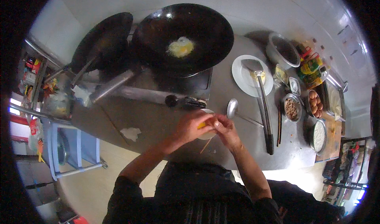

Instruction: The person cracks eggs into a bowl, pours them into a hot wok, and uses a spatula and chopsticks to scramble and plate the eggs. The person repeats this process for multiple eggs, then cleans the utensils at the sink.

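Observation:
My left hand (190,129) and my right hand (228,130) meet fingertip to fingertip over a small white bowl (207,137) at the counter's near side. Something yellow shows between the fingers of my left hand; the fingers hide whether either hand holds a thing. Beyond them, an egg (181,47) with white and yolk lies in a large black wok (207,31) on the stove. To the right, a wok spatula (261,84) rests across a white plate (240,86). A metal ladle (233,106) lies just beside my right hand. A thin stick pokes out below the bowl.
On the right stand a bowl of brown eggs (315,103), a bowl of chopped meat (292,107), a bowl of white grains (319,137), chopsticks (279,126), a metal pot (283,50) and bottles. A second wok (104,40) and crumpled white tissue (130,134) are on the left.

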`<state>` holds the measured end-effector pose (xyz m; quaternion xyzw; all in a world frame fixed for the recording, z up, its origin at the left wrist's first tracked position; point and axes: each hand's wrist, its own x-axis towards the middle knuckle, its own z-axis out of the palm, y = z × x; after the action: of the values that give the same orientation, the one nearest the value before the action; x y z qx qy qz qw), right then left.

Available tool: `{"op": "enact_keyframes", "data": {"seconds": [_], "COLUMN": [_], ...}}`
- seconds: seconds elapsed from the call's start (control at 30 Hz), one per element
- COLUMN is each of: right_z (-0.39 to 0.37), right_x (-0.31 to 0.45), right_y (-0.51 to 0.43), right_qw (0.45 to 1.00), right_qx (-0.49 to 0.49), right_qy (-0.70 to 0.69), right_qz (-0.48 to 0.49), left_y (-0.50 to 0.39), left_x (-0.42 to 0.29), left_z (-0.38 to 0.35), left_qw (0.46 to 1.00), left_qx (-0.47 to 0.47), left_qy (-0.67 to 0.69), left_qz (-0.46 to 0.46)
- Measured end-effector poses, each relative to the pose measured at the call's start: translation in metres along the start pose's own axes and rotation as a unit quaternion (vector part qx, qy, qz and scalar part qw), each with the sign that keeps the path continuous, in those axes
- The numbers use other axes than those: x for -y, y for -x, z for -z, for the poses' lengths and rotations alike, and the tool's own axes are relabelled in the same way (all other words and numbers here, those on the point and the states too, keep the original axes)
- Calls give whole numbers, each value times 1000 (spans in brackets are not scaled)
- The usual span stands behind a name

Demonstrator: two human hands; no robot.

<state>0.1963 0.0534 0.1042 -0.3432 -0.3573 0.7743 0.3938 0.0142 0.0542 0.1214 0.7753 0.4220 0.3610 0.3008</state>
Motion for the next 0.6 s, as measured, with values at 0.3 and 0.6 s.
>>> {"op": "enact_keyframes", "data": {"seconds": [0.3,0.6], "right_z": [30,118], "right_x": [-2,-108], "right_y": [117,291], "right_qw": [979,861], "right_qx": [-179,-417], "right_qy": [-100,-257], "right_qz": [12,136], "left_y": [0,-1], "left_x": [-28,-17], "left_z": [-12,-8], "left_qw": [996,985], "left_qx": [72,104], "left_qy": [31,40], "left_qz": [42,128]}}
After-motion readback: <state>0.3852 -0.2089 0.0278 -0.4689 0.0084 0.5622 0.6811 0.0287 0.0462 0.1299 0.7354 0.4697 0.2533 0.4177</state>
